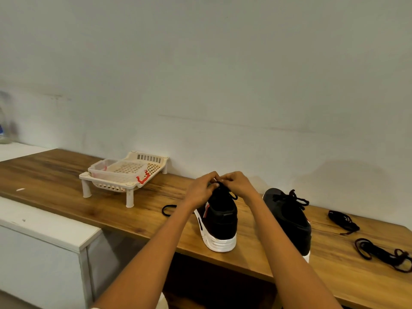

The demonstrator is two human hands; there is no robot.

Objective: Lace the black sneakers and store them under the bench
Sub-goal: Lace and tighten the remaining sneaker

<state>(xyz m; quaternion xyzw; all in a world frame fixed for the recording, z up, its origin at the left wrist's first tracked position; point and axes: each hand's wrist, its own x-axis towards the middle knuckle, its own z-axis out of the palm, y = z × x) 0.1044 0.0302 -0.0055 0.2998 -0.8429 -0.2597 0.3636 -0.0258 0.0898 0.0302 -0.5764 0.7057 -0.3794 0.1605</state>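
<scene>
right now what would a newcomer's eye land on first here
Both hands, left hand and right hand, pinch a black lace over the near sneaker at mid-bench. A second sneaker stands to its right, spare laces further right, and a white rack sits left by the wall.

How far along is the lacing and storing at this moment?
Done: the right sneaker looks laced, with a lace across its top. In hand: both hands, left and right, pinch the lace on the left sneaker. Left: finishing it and moving both off the bench to beneath it.
</scene>
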